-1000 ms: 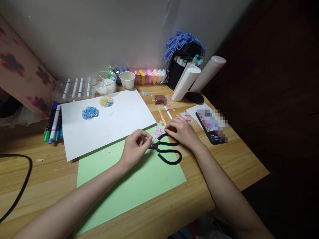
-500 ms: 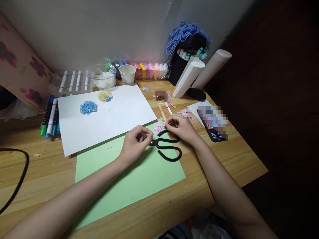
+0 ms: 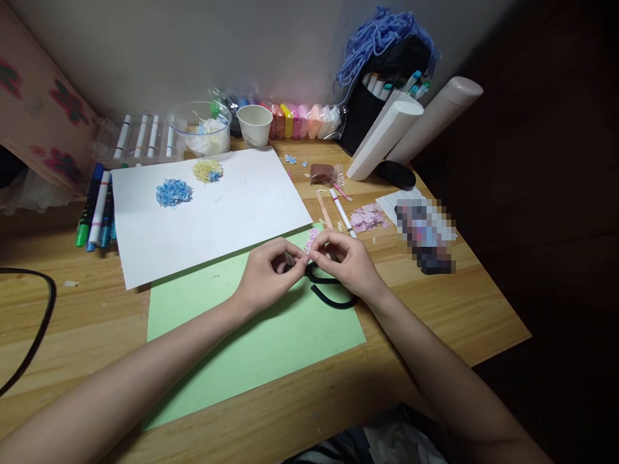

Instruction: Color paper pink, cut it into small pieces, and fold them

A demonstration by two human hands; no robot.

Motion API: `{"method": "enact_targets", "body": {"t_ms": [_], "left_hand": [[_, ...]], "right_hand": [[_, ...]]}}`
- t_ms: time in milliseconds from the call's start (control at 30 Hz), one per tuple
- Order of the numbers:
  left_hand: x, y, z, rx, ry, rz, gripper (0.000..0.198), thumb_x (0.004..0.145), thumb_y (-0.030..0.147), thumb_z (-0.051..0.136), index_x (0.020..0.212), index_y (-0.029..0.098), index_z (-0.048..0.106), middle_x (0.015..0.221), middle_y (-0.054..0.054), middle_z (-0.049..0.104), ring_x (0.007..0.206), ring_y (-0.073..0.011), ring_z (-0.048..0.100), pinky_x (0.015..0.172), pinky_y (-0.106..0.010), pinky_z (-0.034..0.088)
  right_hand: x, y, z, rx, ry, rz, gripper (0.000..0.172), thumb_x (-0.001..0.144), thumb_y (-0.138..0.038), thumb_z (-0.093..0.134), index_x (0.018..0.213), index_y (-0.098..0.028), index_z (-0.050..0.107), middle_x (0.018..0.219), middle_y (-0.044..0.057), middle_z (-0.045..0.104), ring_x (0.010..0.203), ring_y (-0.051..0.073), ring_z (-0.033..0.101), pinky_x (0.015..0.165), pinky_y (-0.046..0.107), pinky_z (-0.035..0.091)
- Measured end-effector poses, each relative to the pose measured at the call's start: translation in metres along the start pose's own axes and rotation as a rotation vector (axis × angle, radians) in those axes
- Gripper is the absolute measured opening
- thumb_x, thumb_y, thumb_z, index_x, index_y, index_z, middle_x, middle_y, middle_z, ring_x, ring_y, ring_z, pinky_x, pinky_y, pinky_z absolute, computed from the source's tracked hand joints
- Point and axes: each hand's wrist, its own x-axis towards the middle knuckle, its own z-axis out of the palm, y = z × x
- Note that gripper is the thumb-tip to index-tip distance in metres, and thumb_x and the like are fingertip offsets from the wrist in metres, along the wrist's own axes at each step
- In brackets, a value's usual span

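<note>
My left hand and my right hand meet fingertip to fingertip above the green sheet. Both are pinched closed; whatever lies between the fingertips is too small to make out. Beneath them, black-handled scissors lie partly hidden. Pink paper bits show just behind the fingertips, and a larger pink heap is to the right. On the white sheet sit a blue crumpled-paper cluster and a yellow one with some blue.
A white marker and a wooden stick lie behind my right hand. Further back stand a paper cup, a clear bowl and a black pen holder. A phone rests at the right; several markers lie left.
My right hand has moved left and down to meet my left hand, now covering more of the scissors. The view has shifted slightly.
</note>
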Motion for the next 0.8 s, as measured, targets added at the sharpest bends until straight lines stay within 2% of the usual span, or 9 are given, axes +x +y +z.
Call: {"method": "enact_targets", "body": {"t_ms": [233,433,633,800], "left_hand": [[0.0000,0.0003,0.0007,-0.001,0.000,0.037,0.011,0.079,0.023,0.064,0.071,0.015,0.065,0.063,0.002,0.057,0.049,-0.0059,0.036,0.045,-0.020,0.029],[-0.0001,-0.0015,0.0005,-0.010,0.008,0.036,0.008,0.078,0.022,0.064,0.072,0.016,0.066,0.065,0.001,0.058,0.049,-0.0062,0.036,0.045,-0.021,0.030],[-0.0002,-0.0036,0.0009,-0.015,0.007,0.036,0.009,0.079,0.022,0.063,0.073,0.015,0.064,0.062,0.002,0.055,0.050,-0.0066,0.036,0.046,-0.021,0.030],[0.0001,-0.0023,-0.0005,0.001,0.021,0.053,0.004,0.077,0.018,0.062,0.073,0.016,0.062,0.062,0.003,0.053,0.049,-0.0059,0.036,0.046,-0.021,0.030]], "right_hand": [[-0.0019,-0.0032,0.0019,-0.204,0.091,-0.179,0.009,0.078,-0.014,0.062,0.072,-0.019,0.059,0.072,0.000,0.059,0.068,0.013,0.051,0.059,0.027,0.039],[-0.0029,-0.0051,0.0022,-0.349,0.143,-0.303,0.009,0.077,-0.013,0.063,0.072,-0.019,0.061,0.071,0.001,0.060,0.070,0.015,0.053,0.059,0.028,0.040],[-0.0039,-0.0066,0.0009,-0.443,0.161,-0.421,0.007,0.079,-0.014,0.064,0.074,-0.019,0.064,0.071,0.003,0.063,0.073,0.018,0.056,0.066,0.032,0.045],[-0.0051,-0.0067,-0.0001,-0.458,0.152,-0.454,0.005,0.079,-0.015,0.065,0.078,-0.020,0.067,0.072,0.003,0.065,0.073,0.018,0.058,0.069,0.033,0.047]]}}
